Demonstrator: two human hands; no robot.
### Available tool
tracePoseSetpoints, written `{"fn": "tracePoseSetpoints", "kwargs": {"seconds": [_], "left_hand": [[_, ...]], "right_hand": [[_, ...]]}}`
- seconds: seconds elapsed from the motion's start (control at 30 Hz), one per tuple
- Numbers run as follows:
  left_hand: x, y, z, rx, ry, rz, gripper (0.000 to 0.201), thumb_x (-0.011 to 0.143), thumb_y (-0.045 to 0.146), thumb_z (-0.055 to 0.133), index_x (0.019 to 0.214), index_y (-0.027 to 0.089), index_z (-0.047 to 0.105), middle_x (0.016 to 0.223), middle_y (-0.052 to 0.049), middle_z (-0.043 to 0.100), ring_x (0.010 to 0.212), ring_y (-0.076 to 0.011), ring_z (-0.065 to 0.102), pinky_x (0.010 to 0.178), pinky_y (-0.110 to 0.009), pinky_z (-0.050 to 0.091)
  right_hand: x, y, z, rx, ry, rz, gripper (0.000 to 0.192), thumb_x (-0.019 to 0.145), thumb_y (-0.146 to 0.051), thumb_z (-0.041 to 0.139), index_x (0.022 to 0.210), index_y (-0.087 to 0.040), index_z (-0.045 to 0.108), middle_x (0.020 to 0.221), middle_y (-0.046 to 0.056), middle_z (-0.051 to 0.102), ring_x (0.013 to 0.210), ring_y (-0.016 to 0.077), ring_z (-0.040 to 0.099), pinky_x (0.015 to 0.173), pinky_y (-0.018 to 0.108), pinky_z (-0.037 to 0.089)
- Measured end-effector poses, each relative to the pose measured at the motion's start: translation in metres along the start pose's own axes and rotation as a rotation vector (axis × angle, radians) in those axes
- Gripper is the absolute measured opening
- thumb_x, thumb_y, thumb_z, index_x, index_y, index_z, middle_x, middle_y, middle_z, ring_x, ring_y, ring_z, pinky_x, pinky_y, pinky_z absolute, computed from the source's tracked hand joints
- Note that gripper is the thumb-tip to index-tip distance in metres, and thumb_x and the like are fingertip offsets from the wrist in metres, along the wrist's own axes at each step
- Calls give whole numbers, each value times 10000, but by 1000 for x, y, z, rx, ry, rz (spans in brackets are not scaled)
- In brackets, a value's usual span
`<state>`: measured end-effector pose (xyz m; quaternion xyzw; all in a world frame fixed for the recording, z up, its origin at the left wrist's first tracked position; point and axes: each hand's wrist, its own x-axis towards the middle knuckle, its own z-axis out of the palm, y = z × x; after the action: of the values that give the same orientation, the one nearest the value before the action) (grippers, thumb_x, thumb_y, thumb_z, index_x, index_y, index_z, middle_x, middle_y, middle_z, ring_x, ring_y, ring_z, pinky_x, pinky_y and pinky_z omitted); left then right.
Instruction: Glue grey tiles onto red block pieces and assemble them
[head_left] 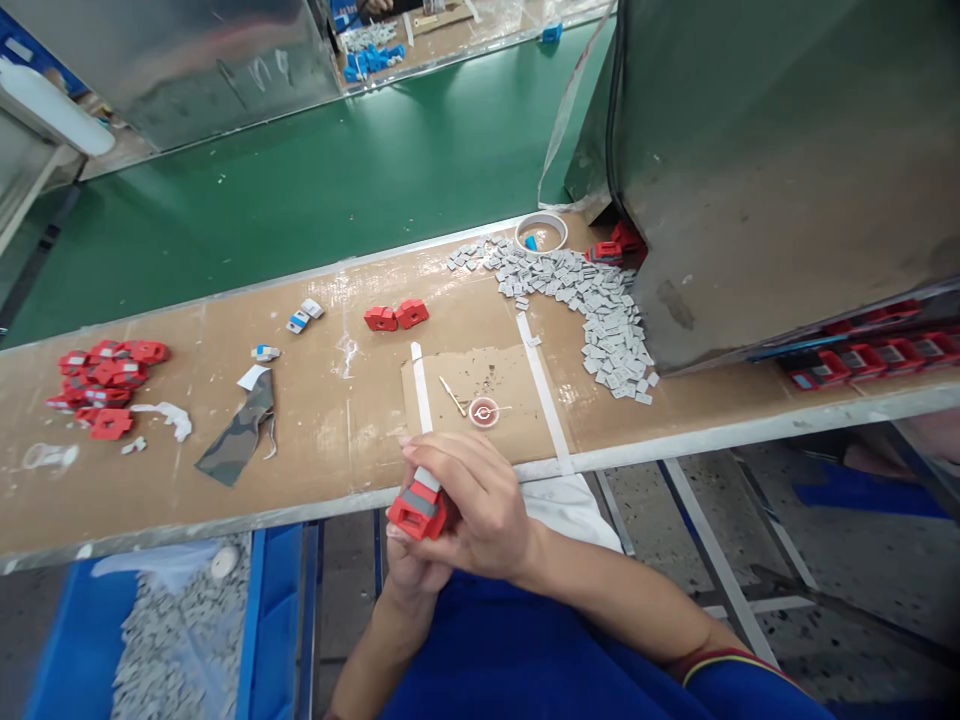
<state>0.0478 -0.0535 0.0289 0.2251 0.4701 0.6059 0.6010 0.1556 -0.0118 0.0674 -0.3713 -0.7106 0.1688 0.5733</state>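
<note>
While both hands meet just off the counter's (315,440) near edge, at 6 o'clock in the view, the left hand (409,570) and right hand (472,505) each keep a clenched grip on one red part (417,512) with a grey strip. A small cup (484,411) sits at 12 o'clock from them, grey chips (600,310) at 1 o'clock.

Glossy red plastic part (417,510) (grey matt band), scuffed brown board bench (315,420).
</note>
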Motion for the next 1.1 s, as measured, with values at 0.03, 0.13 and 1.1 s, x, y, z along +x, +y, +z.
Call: {"fn": "tracePoseSetpoints", "kwargs": {"seconds": [0.03,0.13,1.1], "left_hand": [[1,0,0,35,12,-1,495,648,753,811,718,266,751,651,36,671,675,-154,675,743,-268,668],[4,2,-3,130,-8,-27,533,664,793,766,771,271,774,692,16,689,743,-189,700,784,-325,676],[16,7,-21,-133,-70,-169,537,737,565,852,1175,266,764,1206,-35,771,1350,-235,598,1025,-264,592]], "right_hand": [[0,1,1,0,7,-3,426,949,-443,688,1241,-137,632,1082,147,790,1046,259,754,920,376,601],[1,4,3,3,20,1,392,964,-428,672,1225,-139,629,1088,150,793,1045,248,760,916,360,601],[1,10,12,75,13,101,434,967,-413,654,1312,-153,606,1240,160,765,1180,236,733,976,354,603]]}}
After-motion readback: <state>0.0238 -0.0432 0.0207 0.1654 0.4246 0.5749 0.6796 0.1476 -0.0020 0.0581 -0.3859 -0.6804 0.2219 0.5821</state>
